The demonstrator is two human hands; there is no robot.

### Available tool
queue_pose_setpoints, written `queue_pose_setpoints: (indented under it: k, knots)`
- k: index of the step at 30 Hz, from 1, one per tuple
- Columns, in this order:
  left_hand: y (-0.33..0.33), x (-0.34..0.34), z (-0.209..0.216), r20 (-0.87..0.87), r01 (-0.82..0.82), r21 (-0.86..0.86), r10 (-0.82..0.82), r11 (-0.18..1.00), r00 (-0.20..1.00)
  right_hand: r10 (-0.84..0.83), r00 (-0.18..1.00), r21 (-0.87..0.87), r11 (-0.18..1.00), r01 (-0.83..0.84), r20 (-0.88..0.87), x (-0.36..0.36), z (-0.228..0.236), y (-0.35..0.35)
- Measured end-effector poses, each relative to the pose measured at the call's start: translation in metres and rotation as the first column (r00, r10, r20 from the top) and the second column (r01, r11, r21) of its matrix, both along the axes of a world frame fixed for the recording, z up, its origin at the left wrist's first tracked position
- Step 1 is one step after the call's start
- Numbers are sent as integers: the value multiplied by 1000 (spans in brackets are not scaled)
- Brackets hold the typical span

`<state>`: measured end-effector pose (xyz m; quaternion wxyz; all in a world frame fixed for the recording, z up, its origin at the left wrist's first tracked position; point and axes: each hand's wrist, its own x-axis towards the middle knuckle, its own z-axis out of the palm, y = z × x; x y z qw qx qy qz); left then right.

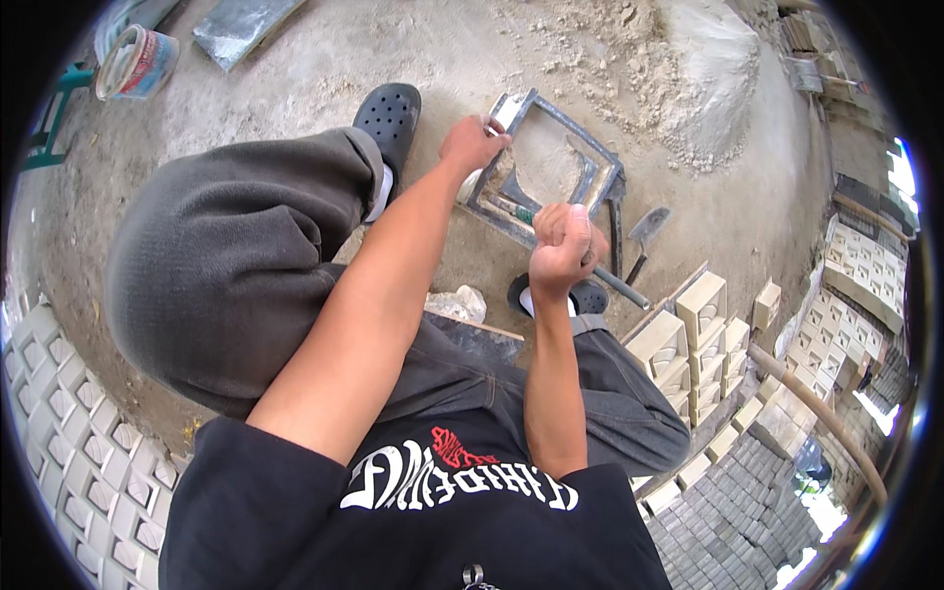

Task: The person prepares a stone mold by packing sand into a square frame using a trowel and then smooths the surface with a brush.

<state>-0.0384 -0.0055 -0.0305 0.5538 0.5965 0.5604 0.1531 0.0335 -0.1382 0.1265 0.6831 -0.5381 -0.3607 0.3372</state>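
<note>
A square metal mould frame (580, 138) lies on the ground before me, with a rounded metal insert and pale powder inside it. My left hand (474, 146) is at its left bar, the fingers curled closed on the edge. Over the near side of the frame, my right hand (564, 246) is closed in a fist, thumb on top. From that fist a small brush (523, 212) with a green part points left into the frame. A grey pipe handle (621, 287) sticks out from the mould's near right, passing below the right hand.
A trowel (649, 226) lies right of the frame, by a dark metal bar (617, 239). Beyond it is a pile of pale sand (713, 93). Stacked cream blocks (700, 305) stand near my right foot. A bucket (138, 64) and a metal sheet (241, 28) sit far left.
</note>
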Motion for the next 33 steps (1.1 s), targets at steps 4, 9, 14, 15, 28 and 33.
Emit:
queue_pose_setpoints:
  k: [4, 9, 14, 15, 28, 33]
  knots:
    - [6, -3, -12, 100, -19, -83, 27, 996, 995, 15, 993, -57, 998, -8, 113, -10, -2, 3]
    - [9, 0, -12, 21, 10, -110, -8, 994, 1000, -72, 989, 37, 997, 68, 130, -7, -2, -3]
    - [7, -1, -5, 8, 55, -240, -54, 969, 998, -77, 995, -98, 992, 83, 65, -5, 5, 12]
    - [5, 0, -4, -34, 44, -204, -52, 978, 998, -81, 997, -43, 996, 80, -17, -4, 9, 5]
    - [21, 4, 5, 45, 19, -191, -10, 981, 999, -100, 978, -44, 993, 110, 183, -11, -8, 13]
    - [13, 3, -5, -68, 42, -101, -49, 994, 997, -127, 976, -3, 992, 128, -176, 4, 18, 4]
